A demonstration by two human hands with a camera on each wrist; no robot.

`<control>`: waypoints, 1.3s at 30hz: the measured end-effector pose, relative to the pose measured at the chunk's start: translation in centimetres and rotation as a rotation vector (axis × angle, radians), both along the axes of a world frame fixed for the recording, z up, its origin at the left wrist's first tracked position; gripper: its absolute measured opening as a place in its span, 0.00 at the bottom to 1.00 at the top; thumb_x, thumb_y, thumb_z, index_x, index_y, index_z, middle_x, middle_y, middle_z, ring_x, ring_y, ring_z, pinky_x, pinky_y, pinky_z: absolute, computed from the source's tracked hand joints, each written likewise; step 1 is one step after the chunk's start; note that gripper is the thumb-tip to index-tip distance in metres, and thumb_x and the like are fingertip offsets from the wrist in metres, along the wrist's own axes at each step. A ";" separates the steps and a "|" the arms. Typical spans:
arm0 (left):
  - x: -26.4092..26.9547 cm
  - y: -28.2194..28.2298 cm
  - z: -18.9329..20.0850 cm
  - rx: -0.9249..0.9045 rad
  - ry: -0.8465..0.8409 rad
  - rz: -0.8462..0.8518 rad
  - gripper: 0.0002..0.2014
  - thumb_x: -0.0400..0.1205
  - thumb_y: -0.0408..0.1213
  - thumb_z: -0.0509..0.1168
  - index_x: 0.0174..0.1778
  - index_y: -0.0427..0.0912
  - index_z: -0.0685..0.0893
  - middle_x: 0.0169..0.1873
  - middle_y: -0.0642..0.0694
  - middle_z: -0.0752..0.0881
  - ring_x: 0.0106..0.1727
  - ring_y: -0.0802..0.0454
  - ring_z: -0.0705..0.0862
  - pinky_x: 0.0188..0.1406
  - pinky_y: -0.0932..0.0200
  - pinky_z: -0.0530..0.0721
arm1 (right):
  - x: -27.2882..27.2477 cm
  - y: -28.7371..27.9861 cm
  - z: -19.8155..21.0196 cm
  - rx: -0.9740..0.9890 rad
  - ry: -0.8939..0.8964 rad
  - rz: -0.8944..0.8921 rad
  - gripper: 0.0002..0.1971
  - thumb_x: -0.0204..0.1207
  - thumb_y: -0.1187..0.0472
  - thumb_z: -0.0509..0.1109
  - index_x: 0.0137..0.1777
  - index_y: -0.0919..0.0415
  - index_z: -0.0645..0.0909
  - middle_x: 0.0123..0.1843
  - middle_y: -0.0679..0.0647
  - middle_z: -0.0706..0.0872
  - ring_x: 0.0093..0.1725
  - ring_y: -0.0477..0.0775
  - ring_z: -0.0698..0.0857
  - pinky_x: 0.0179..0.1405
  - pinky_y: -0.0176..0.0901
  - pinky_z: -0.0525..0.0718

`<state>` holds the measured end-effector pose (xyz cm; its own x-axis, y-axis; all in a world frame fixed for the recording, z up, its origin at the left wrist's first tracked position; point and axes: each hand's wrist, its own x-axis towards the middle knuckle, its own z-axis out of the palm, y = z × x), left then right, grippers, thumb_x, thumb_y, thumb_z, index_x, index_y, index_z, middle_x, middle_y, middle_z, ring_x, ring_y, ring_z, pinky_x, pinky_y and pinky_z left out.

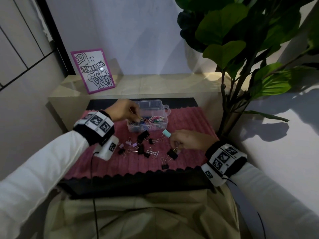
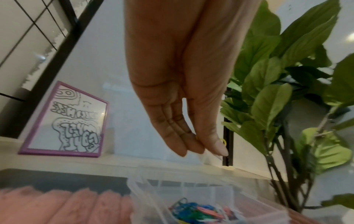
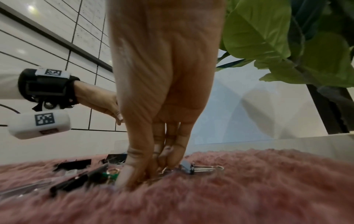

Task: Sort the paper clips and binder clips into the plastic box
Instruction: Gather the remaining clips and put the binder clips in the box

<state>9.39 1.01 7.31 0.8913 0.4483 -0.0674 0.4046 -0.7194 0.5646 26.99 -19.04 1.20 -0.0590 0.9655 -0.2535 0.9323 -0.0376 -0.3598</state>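
A clear plastic box stands at the back of a pink fluffy rug; its near compartment holds coloured paper clips. My left hand hovers over the box's left end and pinches a yellow paper clip between thumb and fingers. My right hand reaches down to the rug, its fingertips pinching the wire handle of a black binder clip. Several more binder clips lie loose on the rug, among them a mint one, a black one and a lilac one.
A purple-framed drawing leans on a beige ledge behind the rug. A large leafy plant rises at the right. The black table edge runs in front of me, and a white wall closes the right side.
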 end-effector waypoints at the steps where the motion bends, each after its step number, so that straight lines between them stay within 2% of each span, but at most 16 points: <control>1: -0.1 0.8 0.3 0.012 -0.008 0.029 0.06 0.69 0.32 0.75 0.38 0.38 0.85 0.29 0.52 0.84 0.27 0.66 0.81 0.27 0.80 0.76 | -0.1 0.1 0.3 -0.014 0.021 -0.002 0.06 0.68 0.67 0.74 0.44 0.63 0.82 0.45 0.56 0.84 0.44 0.46 0.79 0.46 0.41 0.78; 5: 0.4 3.3 0.3 0.092 0.007 0.111 0.07 0.70 0.33 0.75 0.39 0.36 0.85 0.30 0.46 0.84 0.20 0.70 0.80 0.22 0.81 0.75 | 0.4 0.0 0.7 0.024 0.243 -0.110 0.04 0.68 0.68 0.75 0.38 0.63 0.82 0.33 0.50 0.86 0.32 0.39 0.82 0.38 0.32 0.78; 7: 0.8 3.9 -0.2 0.106 0.024 0.141 0.08 0.70 0.35 0.75 0.38 0.37 0.84 0.30 0.45 0.85 0.21 0.68 0.80 0.21 0.81 0.74 | 0.9 -0.3 0.9 0.127 0.331 -0.199 0.03 0.67 0.70 0.75 0.37 0.65 0.84 0.31 0.49 0.86 0.30 0.37 0.83 0.34 0.23 0.77; 8: 1.0 4.1 -0.6 0.107 0.029 0.151 0.08 0.70 0.36 0.75 0.38 0.36 0.84 0.30 0.44 0.85 0.24 0.63 0.81 0.20 0.81 0.74 | 1.1 -0.4 1.1 0.174 0.343 -0.226 0.03 0.66 0.70 0.76 0.37 0.66 0.84 0.30 0.48 0.86 0.29 0.35 0.83 0.33 0.21 0.76; 11: 1.5 4.2 -1.4 0.084 0.025 0.162 0.09 0.70 0.33 0.75 0.40 0.32 0.85 0.34 0.40 0.85 0.29 0.52 0.81 0.20 0.78 0.74 | 1.7 -0.7 1.9 0.281 0.376 -0.276 0.05 0.66 0.69 0.77 0.36 0.61 0.84 0.30 0.44 0.85 0.29 0.32 0.82 0.33 0.21 0.76; 14: 2.1 3.7 -1.7 0.082 0.032 0.152 0.10 0.69 0.32 0.75 0.42 0.31 0.86 0.35 0.42 0.84 0.34 0.51 0.80 0.25 0.72 0.76 | 2.2 -0.8 2.1 0.351 0.402 -0.319 0.08 0.66 0.67 0.77 0.34 0.54 0.83 0.31 0.41 0.84 0.32 0.30 0.82 0.37 0.21 0.76; 18: 2.8 3.3 -2.0 0.042 0.056 0.153 0.09 0.70 0.32 0.75 0.42 0.33 0.85 0.33 0.45 0.84 0.33 0.53 0.81 0.27 0.72 0.76 | 2.3 0.4 2.0 0.384 0.422 -0.331 0.06 0.68 0.65 0.76 0.37 0.56 0.83 0.34 0.41 0.84 0.34 0.29 0.81 0.38 0.18 0.75; 23: 2.7 3.2 -2.0 0.020 0.087 0.078 0.06 0.71 0.30 0.74 0.42 0.35 0.87 0.37 0.43 0.87 0.31 0.58 0.81 0.27 0.77 0.78 | 2.0 3.8 3.4 0.489 0.375 -0.301 0.02 0.73 0.65 0.71 0.44 0.62 0.82 0.39 0.48 0.85 0.36 0.36 0.82 0.42 0.23 0.78; 26: 2.0 2.9 -1.6 0.007 0.182 -0.012 0.09 0.74 0.27 0.70 0.48 0.36 0.87 0.44 0.41 0.90 0.41 0.54 0.85 0.36 0.72 0.81 | 1.5 6.5 4.2 0.510 0.432 -0.342 0.03 0.76 0.71 0.66 0.46 0.66 0.79 0.36 0.54 0.84 0.29 0.33 0.83 0.34 0.23 0.81; 28: 1.2 2.8 -1.2 -0.016 0.145 -0.023 0.13 0.75 0.22 0.65 0.53 0.36 0.86 0.46 0.44 0.89 0.41 0.56 0.85 0.34 0.76 0.81 | 1.1 8.3 4.3 0.493 0.379 -0.373 0.06 0.77 0.74 0.62 0.47 0.67 0.79 0.37 0.61 0.86 0.28 0.38 0.83 0.29 0.26 0.80; 30: 0.1 2.6 -0.6 -0.055 0.052 0.002 0.16 0.75 0.19 0.62 0.56 0.35 0.84 0.46 0.44 0.87 0.42 0.59 0.85 0.34 0.79 0.81 | 0.6 9.7 4.2 0.449 0.306 -0.379 0.07 0.76 0.75 0.61 0.49 0.71 0.81 0.42 0.68 0.88 0.34 0.50 0.84 0.27 0.26 0.79; 33: -2.3 2.1 -0.1 -0.089 -0.043 0.023 0.16 0.76 0.18 0.62 0.56 0.35 0.84 0.48 0.43 0.88 0.48 0.54 0.87 0.38 0.81 0.80 | -0.1 10.7 4.0 0.331 0.197 -0.344 0.11 0.75 0.75 0.61 0.53 0.72 0.83 0.51 0.67 0.88 0.48 0.58 0.87 0.40 0.34 0.80; 35: -4.2 1.5 0.0 -0.100 -0.056 0.025 0.17 0.75 0.17 0.61 0.53 0.38 0.85 0.43 0.50 0.90 0.46 0.63 0.87 0.37 0.81 0.78 | -0.3 10.2 3.8 0.265 0.133 -0.284 0.15 0.76 0.76 0.58 0.56 0.68 0.84 0.57 0.63 0.87 0.55 0.58 0.86 0.43 0.30 0.75; 36: -5.1 0.9 -0.1 -0.111 -0.053 0.017 0.17 0.75 0.17 0.61 0.52 0.40 0.85 0.39 0.58 0.90 0.42 0.70 0.86 0.37 0.82 0.77 | -0.4 9.5 3.8 0.260 0.129 -0.261 0.16 0.76 0.76 0.58 0.57 0.67 0.84 0.58 0.62 0.87 0.56 0.57 0.86 0.43 0.28 0.74; 38: -6.7 -0.2 -0.7 -0.135 -0.052 -0.011 0.18 0.76 0.18 0.61 0.49 0.46 0.85 0.32 0.71 0.87 0.39 0.75 0.84 0.39 0.82 0.77 | -0.2 7.3 3.7 0.283 0.144 -0.193 0.15 0.76 0.75 0.61 0.57 0.67 0.84 0.57 0.61 0.87 0.54 0.57 0.86 0.45 0.33 0.78; 39: -7.4 -0.8 -1.3 -0.145 -0.050 -0.015 0.18 0.76 0.19 0.61 0.47 0.49 0.84 0.32 0.74 0.86 0.39 0.75 0.84 0.41 0.82 0.77 | -0.1 6.0 3.5 0.271 0.139 -0.152 0.13 0.75 0.75 0.63 0.56 0.68 0.84 0.55 0.62 0.88 0.52 0.57 0.87 0.48 0.34 0.80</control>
